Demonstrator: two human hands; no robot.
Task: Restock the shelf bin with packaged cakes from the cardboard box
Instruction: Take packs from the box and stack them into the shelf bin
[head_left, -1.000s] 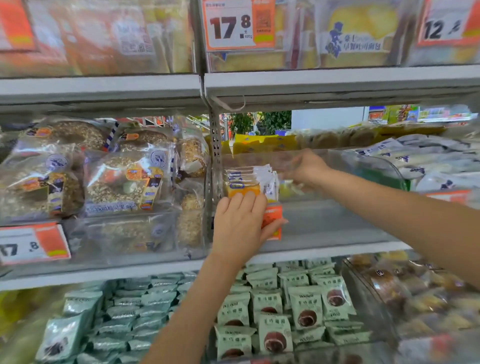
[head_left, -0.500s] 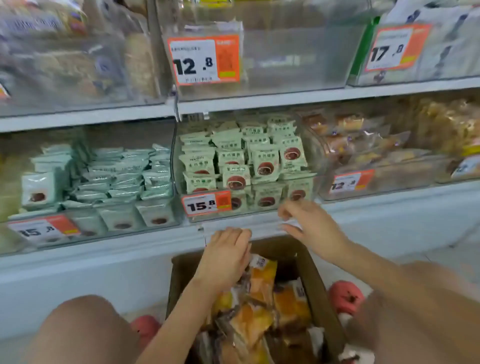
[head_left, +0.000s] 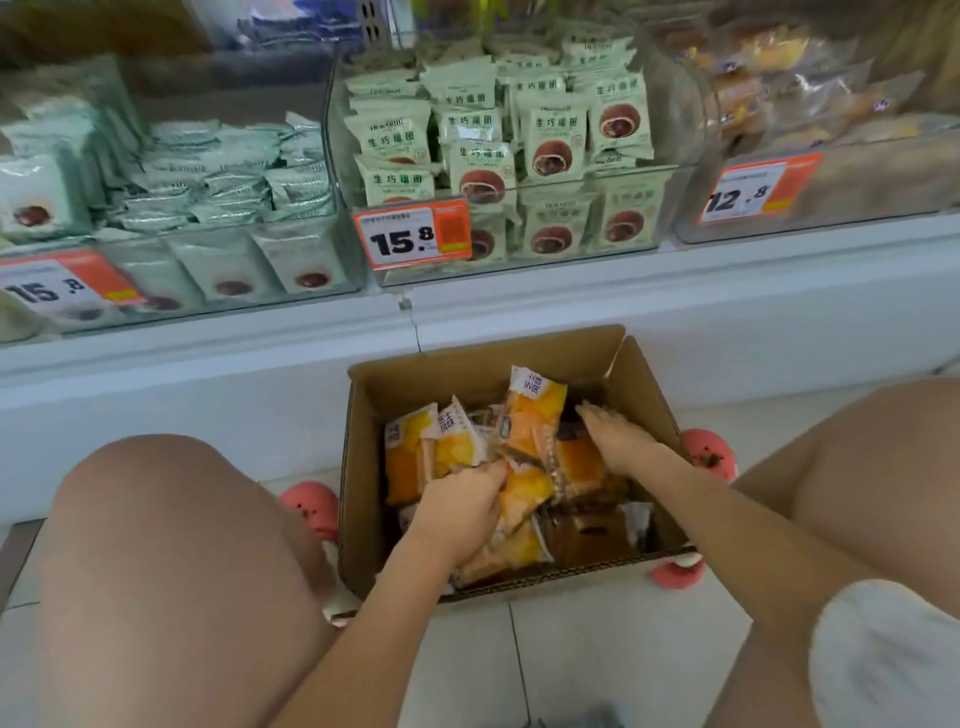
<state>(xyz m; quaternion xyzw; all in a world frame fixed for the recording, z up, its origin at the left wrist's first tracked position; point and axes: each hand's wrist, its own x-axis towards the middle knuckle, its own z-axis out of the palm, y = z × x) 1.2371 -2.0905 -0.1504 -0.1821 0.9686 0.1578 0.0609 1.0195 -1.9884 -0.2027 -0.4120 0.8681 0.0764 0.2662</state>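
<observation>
An open cardboard box (head_left: 363, 519) stands on the floor between my knees, below the white shelf base. Several packaged cakes (head_left: 530, 415) in yellow-orange wrappers lie jumbled inside it, one standing upright at the middle. My left hand (head_left: 457, 514) reaches in from the near side, fingers curled around packs in the pile. My right hand (head_left: 618, 441) is in the box's right half, fingers fairly straight and resting against the upright pack. The upper shelf bin is outside this view.
Clear bins line the lowest shelf: pale green packs (head_left: 519, 135) behind a 15.8 price tag (head_left: 413, 234), grey-green packs (head_left: 208, 171) to the left, wrapped buns (head_left: 831, 114) to the right. My knees flank the box, with pink shoes (head_left: 311, 506) beside it on the tiled floor.
The view has dropped from the upper shelf bin to the floor. Both hands left that bin and moved down into the cardboard box, where the left one took hold of packs.
</observation>
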